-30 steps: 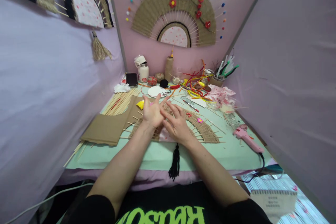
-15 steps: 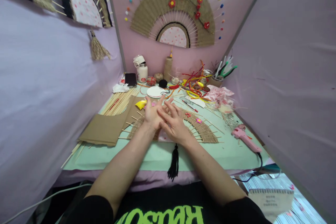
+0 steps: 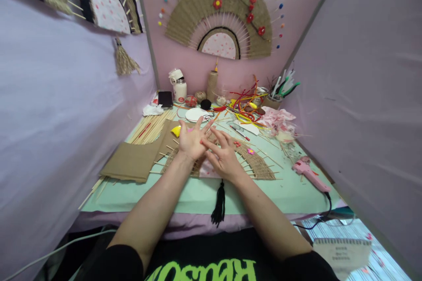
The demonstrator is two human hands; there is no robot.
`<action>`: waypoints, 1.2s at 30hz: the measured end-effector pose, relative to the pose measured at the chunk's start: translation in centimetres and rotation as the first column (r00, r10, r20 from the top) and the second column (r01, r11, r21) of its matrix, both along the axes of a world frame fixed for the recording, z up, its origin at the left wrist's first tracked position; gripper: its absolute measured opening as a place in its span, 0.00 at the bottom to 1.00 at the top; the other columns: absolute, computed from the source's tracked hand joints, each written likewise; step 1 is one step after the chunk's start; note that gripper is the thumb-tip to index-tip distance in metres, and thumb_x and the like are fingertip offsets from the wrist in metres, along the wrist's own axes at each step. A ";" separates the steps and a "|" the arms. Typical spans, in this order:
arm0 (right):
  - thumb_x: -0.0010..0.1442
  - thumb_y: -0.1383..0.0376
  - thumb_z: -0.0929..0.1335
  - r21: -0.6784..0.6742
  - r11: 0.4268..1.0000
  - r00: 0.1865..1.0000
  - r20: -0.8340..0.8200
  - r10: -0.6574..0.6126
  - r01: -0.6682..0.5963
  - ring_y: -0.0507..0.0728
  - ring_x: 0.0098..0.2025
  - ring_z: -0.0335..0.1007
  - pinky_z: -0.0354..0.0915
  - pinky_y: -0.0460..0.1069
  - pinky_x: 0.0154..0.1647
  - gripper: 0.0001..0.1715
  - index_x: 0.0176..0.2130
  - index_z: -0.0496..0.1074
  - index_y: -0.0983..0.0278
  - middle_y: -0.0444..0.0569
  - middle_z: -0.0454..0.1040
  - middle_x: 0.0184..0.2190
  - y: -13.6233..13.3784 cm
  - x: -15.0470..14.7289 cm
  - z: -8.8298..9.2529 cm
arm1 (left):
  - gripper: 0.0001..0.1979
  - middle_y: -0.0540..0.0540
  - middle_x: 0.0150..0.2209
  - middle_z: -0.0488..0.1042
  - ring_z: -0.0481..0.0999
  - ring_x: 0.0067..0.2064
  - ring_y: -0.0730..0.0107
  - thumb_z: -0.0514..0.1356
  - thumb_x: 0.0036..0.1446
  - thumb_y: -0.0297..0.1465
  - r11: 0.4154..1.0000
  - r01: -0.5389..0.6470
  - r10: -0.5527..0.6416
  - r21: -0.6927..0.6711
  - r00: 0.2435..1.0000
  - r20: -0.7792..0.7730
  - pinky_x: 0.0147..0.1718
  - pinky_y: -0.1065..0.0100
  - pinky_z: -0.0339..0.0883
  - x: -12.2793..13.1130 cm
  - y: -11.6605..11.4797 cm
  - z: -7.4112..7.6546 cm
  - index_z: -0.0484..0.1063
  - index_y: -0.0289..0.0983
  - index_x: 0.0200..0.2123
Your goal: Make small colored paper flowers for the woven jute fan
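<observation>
My left hand (image 3: 191, 139) is held palm up over the table, its fingers spread. The fingers of my right hand (image 3: 223, 154) lie stretched across that palm and touch it. Neither hand holds anything. Under both hands lies a woven straw fan (image 3: 260, 164) with bamboo ribs, small flowers stuck on it and a black tassel (image 3: 219, 204) hanging over the table's front edge.
Brown card sheets (image 3: 133, 161) and a bundle of bamboo sticks (image 3: 153, 126) lie at the left. A pink glue gun (image 3: 308, 172) rests at the right. Pipe cleaners (image 3: 245, 103), a white disc (image 3: 195, 115), a bottle (image 3: 180, 90) and pens crowd the back. Finished fans (image 3: 219, 15) hang on the walls.
My hands rub lightly against each other and stay over the fan; the view shifts a little. Nothing on the table moves.
</observation>
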State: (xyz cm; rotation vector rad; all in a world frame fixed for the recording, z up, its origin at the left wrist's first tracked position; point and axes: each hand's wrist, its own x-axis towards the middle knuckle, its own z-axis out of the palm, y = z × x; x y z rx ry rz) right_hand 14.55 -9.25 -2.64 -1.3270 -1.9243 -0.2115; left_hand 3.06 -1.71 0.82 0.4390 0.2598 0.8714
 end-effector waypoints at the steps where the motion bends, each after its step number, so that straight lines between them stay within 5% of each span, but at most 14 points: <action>1: 0.63 0.58 0.63 0.007 1.000 1.000 -0.012 -0.018 0.018 0.64 0.65 0.47 0.52 0.64 0.63 0.21 0.56 0.70 0.52 0.47 0.53 0.66 0.0 0.0 0.0 | 0.38 0.35 0.55 0.69 0.73 0.51 0.52 0.44 0.55 0.60 1.000 0.008 -0.008 -0.004 1.000 0.002 0.46 0.50 0.68 0.0 -0.1 0.0 0.61 0.42 0.59; 7: 0.63 0.56 0.64 -0.002 0.997 0.996 0.043 0.079 -0.079 0.64 0.66 0.45 0.52 0.63 0.64 0.23 0.57 0.69 0.55 0.49 0.53 0.66 -0.2 -0.3 0.2 | 0.39 0.35 0.55 0.70 0.73 0.51 0.52 0.44 0.54 0.61 0.999 0.039 -0.039 -0.003 0.999 -0.003 0.45 0.51 0.68 0.2 -0.1 0.0 0.63 0.40 0.58; 13: 0.63 0.56 0.64 0.028 0.999 1.000 -0.013 -0.018 0.018 0.65 0.65 0.46 0.52 0.65 0.63 0.23 0.57 0.69 0.55 0.49 0.53 0.66 -0.1 0.0 0.2 | 0.38 0.34 0.55 0.70 0.73 0.51 0.51 0.45 0.54 0.60 0.999 0.038 -0.038 -0.009 0.999 0.005 0.46 0.49 0.68 0.0 -0.1 -0.1 0.64 0.40 0.57; 27: 0.64 0.58 0.62 0.014 0.998 0.998 0.007 0.069 -0.069 0.63 0.65 0.47 0.53 0.63 0.64 0.22 0.56 0.70 0.56 0.49 0.56 0.65 -0.1 -0.2 0.2 | 0.38 0.34 0.55 0.70 0.74 0.52 0.51 0.44 0.56 0.59 0.994 0.081 -0.076 -0.073 0.994 0.072 0.47 0.48 0.69 0.1 -0.1 0.1 0.65 0.39 0.56; 36: 0.66 0.63 0.61 0.018 0.999 0.986 -0.163 0.030 -0.028 0.60 0.62 0.52 0.53 0.61 0.63 0.20 0.53 0.72 0.57 0.49 0.63 0.61 0.5 0.2 -0.1 | 0.38 0.32 0.50 0.72 0.76 0.47 0.53 0.42 0.56 0.59 0.989 0.067 -0.063 -0.131 0.997 0.035 0.42 0.53 0.72 0.5 -0.7 0.4 0.65 0.36 0.55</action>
